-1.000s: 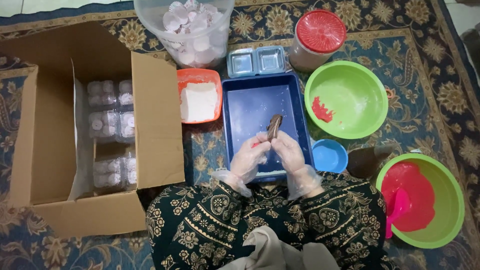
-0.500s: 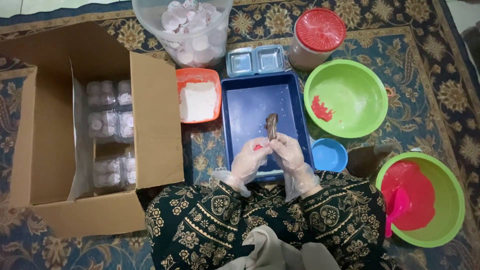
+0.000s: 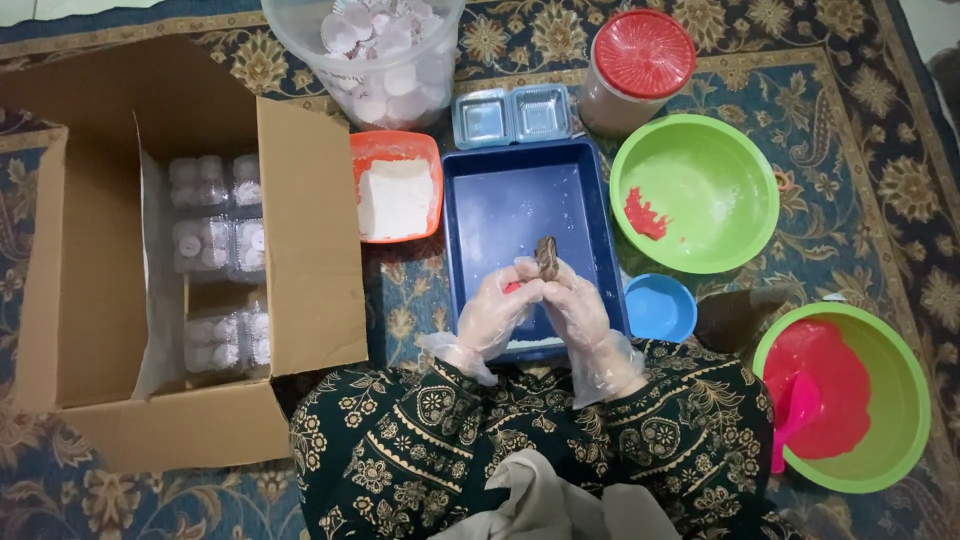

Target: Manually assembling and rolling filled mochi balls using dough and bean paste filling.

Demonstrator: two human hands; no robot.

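Note:
Both hands wear thin clear plastic gloves and meet over the near end of a blue rectangular tray (image 3: 500, 200) dusted with white powder. My right hand (image 3: 578, 312) pinches a small brown lump (image 3: 547, 257) that sticks up between the fingertips. Pressed against it from the left, my left hand (image 3: 496, 312) has its fingers curled around a small red piece (image 3: 512, 287), which is mostly hidden. Both hands touch each other at the fingertips.
An open cardboard box (image 3: 310, 240) with clear packs stands at the left. An orange tub of white powder (image 3: 396, 197), a clear bucket of pink cups (image 3: 370, 60), a red-lidded jar (image 3: 640, 65), two green bowls (image 3: 700, 150) (image 3: 900, 400) and a small blue bowl (image 3: 660, 308) surround the tray.
The brown lump has come nearer to me and stands more upright, shorter above the fingers. Both hands have drawn slightly closer together over the tray's near end.

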